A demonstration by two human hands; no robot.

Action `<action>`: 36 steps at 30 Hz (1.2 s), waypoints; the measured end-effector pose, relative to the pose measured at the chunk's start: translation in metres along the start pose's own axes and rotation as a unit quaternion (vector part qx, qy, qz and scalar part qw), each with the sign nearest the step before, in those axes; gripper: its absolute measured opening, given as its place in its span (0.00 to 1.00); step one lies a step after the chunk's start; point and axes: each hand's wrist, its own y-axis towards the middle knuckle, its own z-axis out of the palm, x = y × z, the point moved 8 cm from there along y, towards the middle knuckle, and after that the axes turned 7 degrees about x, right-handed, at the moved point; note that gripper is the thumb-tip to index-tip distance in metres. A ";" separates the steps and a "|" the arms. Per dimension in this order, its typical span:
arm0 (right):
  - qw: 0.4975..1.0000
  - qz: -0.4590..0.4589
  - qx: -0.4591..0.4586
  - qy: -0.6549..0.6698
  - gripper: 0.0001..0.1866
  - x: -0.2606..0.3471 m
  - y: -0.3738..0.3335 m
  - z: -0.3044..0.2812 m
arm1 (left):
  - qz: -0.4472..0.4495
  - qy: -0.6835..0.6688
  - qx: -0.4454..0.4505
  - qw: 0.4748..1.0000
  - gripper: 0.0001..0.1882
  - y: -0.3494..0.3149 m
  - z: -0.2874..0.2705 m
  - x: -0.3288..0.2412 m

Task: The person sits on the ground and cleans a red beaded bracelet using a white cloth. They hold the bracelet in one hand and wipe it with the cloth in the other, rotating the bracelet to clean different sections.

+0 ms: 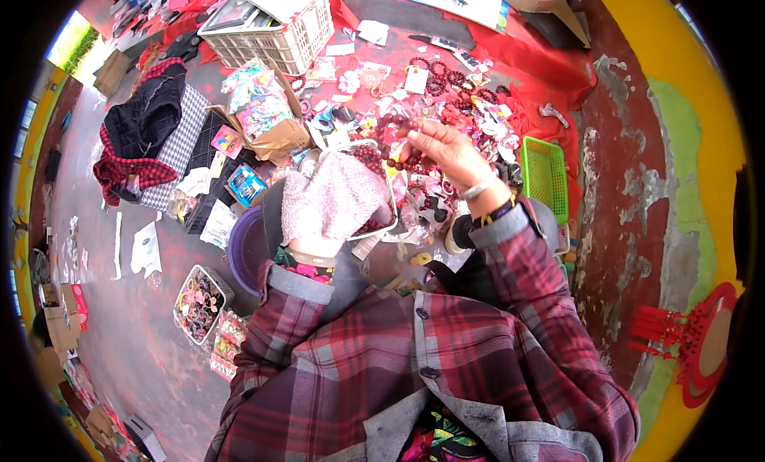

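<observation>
A string of dark red round beads [408,161] hangs from my right hand [450,153], pinched between the thumb and fingers. A pale pink fluffy towel [331,195] covers my left hand; its fingers are hidden, so their grip cannot be told. Beneath the towel stands a white-rimmed basket [392,215] with more red beads [369,158] in it. Beyond my right hand, many dark red bead bracelets [458,84] lie in a loose heap among small packets.
A purple basin [245,251] and a white basket of small trinkets [223,304] stand at my left. A green basket [544,175] is by the right wall. Farther off are a cardboard box of colourful packets [291,135] and a large white crate [307,36].
</observation>
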 end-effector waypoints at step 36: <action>0.987 -0.049 -0.147 -0.035 0.20 -0.006 -0.074 0.022 | -0.012 0.234 -0.015 0.972 0.27 -0.027 0.048 0.049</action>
